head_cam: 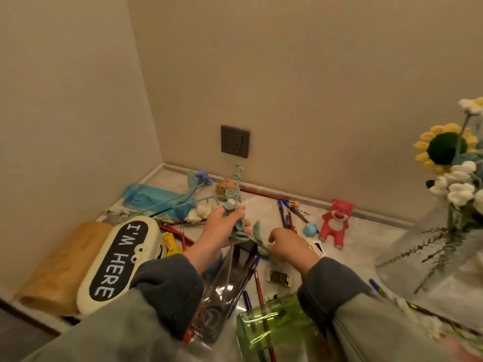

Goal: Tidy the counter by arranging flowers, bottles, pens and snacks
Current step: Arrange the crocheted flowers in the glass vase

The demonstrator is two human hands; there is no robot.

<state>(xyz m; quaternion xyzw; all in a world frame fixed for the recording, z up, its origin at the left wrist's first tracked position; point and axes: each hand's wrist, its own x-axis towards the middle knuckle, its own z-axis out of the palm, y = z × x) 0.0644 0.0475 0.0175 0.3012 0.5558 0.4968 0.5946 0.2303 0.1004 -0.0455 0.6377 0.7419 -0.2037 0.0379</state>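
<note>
At near left lies a pencil case (117, 259). Just right of it, the left hand (222, 228) has its fingers clamped round a teal flower stem (236, 194), held upright, likely so its lower end feeds into the dark bottle (230, 280) below. The right hand (290, 246) curls its fingers at a lower leaf, probably guiding it; whether they pinch it, I cannot tell. Pens (286, 215) lie beyond, and a flower vase (431, 257) stands far right.

Both forearms reach forward side by side in grey-green sleeves (167, 288) with darker cuffs. The left hand (224, 227) is raised, its back toward the camera, fingers curled round a teal crocheted stem (236, 194) that stands up out of the grip. The right hand (288, 245) sits lower, just beside it, knuckles up and fingers curled downward. What they touch is hidden.
</note>
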